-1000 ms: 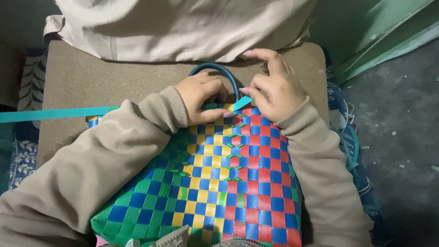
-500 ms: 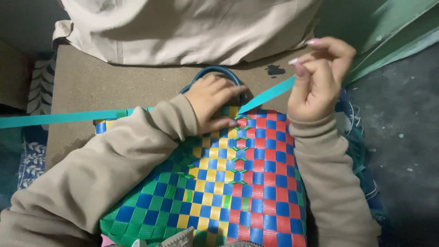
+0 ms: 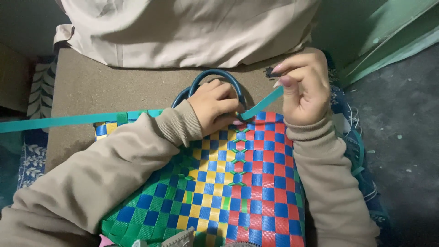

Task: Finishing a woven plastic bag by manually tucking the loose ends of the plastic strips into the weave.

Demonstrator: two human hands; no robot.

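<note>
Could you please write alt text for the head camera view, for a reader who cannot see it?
Two hands work at the rim of a woven plastic basket in green, blue, yellow and red. The right hand pinches a teal strap and holds it up, and the left hand presses the rim by the dark blue handle. The basket rests on a brown board.

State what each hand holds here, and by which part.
Right hand pinches the teal plastic strip near its free end; left hand presses the multicoloured woven plastic basket at its rim.

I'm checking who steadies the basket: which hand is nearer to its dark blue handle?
Left. The left hand lies on the blue handle, its fingers against the loop. The right hand is off to the side, pinching the teal strip.
</note>
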